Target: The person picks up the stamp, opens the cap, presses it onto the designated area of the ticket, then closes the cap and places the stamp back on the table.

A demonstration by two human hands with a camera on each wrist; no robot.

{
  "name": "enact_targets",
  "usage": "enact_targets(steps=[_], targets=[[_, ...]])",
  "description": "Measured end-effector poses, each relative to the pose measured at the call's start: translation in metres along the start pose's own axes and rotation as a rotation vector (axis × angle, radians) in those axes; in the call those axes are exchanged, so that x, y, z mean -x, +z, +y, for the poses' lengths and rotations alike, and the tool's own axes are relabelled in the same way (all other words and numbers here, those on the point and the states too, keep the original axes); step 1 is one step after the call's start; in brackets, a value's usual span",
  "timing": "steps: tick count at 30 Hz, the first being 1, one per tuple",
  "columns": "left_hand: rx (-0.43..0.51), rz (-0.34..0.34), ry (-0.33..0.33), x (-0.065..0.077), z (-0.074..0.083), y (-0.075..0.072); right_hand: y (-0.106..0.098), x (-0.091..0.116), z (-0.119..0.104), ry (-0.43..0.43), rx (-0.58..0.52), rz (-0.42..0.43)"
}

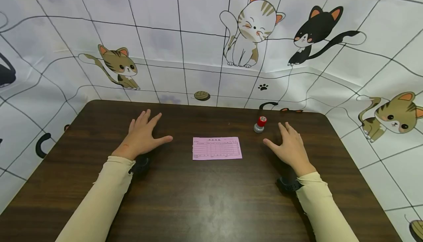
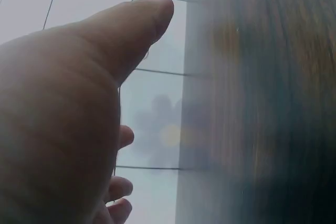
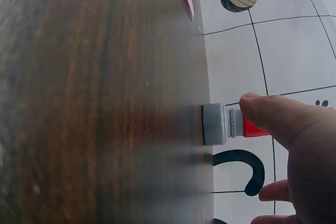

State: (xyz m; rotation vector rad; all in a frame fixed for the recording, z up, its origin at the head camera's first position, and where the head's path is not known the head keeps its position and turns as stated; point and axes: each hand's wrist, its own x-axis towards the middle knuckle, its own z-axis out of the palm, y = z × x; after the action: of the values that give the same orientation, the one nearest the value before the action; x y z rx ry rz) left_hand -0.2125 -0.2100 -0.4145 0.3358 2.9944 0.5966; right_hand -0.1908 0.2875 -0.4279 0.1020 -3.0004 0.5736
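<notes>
A pink printed form (image 1: 217, 148) with a ruled table lies flat near the middle of the dark wooden table. Behind it to the right stands a small stamp (image 1: 259, 124), upright, with a red top and a grey base. My right hand (image 1: 290, 146) is nearest the stamp, a little to its right, fingers spread and holding nothing. In the right wrist view the thumb overlaps the red top of the stamp (image 3: 214, 124). My left hand (image 1: 140, 135) is to the left of the form, fingers spread and thumb pointing toward it, with nothing in its grasp.
The dark wooden table (image 1: 211, 201) reaches back to a white sheet (image 1: 158, 51) printed with grid lines and cartoon cats, which hangs behind and along the sides. Dark bands (image 1: 141, 164) sit at both wrists beside the pale sleeves (image 1: 99, 201).
</notes>
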Motion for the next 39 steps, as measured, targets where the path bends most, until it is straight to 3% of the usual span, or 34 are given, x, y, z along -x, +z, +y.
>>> enact_targets(steps=[7,13,26,33,39], targets=[[0.025,-0.003,0.032,0.001,0.005,0.005,0.002,-0.003,-0.003,0.005,-0.023,-0.026],[0.048,-0.017,0.065,0.000,0.019,0.014,0.001,-0.006,-0.003,0.008,-0.037,-0.041],[0.012,-0.077,0.175,-0.002,0.056,0.040,0.004,-0.004,-0.004,0.028,-0.048,-0.069],[0.014,-0.143,0.193,-0.005,0.072,0.050,0.005,-0.005,-0.002,0.024,-0.046,-0.061],[-0.026,-0.144,0.208,-0.008,0.078,0.053,0.005,-0.007,-0.001,0.029,-0.048,-0.057]])
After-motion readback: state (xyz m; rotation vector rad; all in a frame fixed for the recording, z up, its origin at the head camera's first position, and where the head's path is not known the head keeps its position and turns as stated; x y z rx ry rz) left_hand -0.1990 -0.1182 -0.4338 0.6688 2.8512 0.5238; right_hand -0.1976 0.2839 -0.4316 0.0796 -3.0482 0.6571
